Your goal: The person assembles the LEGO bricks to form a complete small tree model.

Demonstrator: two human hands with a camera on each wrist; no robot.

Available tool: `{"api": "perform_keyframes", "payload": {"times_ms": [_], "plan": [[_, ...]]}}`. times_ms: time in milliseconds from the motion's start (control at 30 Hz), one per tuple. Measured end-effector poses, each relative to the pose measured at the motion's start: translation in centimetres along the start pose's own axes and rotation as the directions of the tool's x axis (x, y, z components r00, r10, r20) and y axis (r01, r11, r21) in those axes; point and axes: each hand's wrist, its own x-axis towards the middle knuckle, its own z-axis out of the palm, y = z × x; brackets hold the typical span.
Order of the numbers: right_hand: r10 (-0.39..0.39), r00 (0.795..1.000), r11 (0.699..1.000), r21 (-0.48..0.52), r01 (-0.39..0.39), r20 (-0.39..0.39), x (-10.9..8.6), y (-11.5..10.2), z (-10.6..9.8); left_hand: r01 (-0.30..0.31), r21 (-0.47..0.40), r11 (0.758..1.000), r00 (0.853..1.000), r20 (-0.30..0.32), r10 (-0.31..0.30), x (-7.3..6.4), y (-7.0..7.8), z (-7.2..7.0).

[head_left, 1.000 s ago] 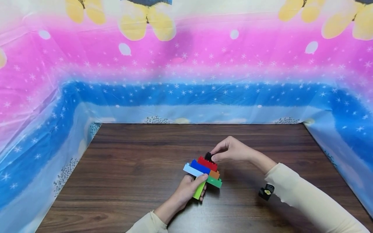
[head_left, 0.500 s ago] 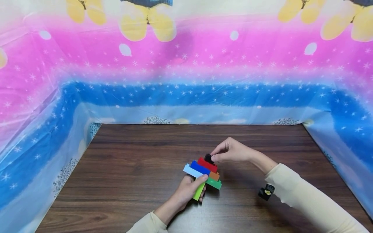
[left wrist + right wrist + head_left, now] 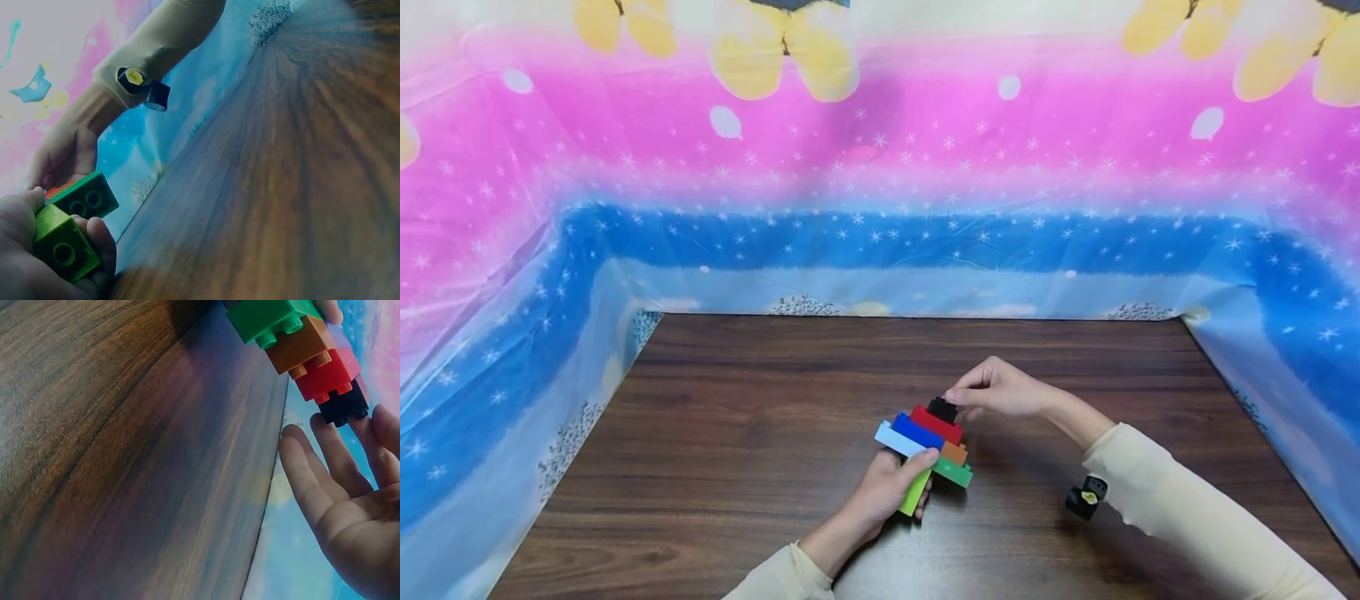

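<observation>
My left hand (image 3: 874, 492) grips the lime green brick (image 3: 914, 493) that forms the stem of a built toy-brick stack, its thumb lying over the front. Above the stem, a light blue brick (image 3: 895, 440) and a green brick (image 3: 955, 472) make a wide row. A blue brick (image 3: 917, 432) and an orange brick (image 3: 954, 452) come above them, then a red brick (image 3: 936, 426). On top sits a black brick (image 3: 344, 405). My right hand (image 3: 1006, 390) is at that black brick, fingertips against its studded end and fingers loosely extended in the right wrist view.
A dark wood table (image 3: 737, 433) spreads below both hands. Patterned cloth (image 3: 880, 242) in pink and blue encloses its back and sides. A small black camera (image 3: 1086, 497) hangs at the right sleeve's cuff.
My right fingertips have slid from pinching the black brick to its upper right edge, so more of it shows. The stack and my left hand stay nearly in place.
</observation>
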Motion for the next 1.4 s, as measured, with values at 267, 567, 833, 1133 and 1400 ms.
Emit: {"api": "perform_keyframes", "payload": {"times_ms": [267,567,833,1133,1400], "plan": [[-0.006,1.0,1.0,0.011,0.006,-0.023,-0.3,0.2,0.4,0.004,0.01,1.0,1.0,-0.007,-0.004,0.0,-0.1,0.2],[-0.044,0.996,0.997,-0.067,0.038,-0.08,-0.9,0.4,0.8,0.006,-0.014,1.0,1.0,-0.014,-0.006,0.2,-0.1,0.0],[0.006,0.963,1.0,-0.019,-0.011,-0.271,-2.4,1.4,3.8,-0.003,-0.039,0.999,1.0,-0.002,0.003,0.3,-0.1,0.1],[0.058,0.968,0.989,0.149,-0.022,-0.246,-3.5,2.2,7.1,-0.022,-0.045,0.999,0.998,-0.053,0.02,-0.3,0.7,-0.7],[0.026,0.96,0.997,0.074,-0.005,-0.279,-3.7,1.5,6.4,-0.033,-0.024,0.999,0.999,-0.041,0.032,-0.6,2.4,0.2]]}}
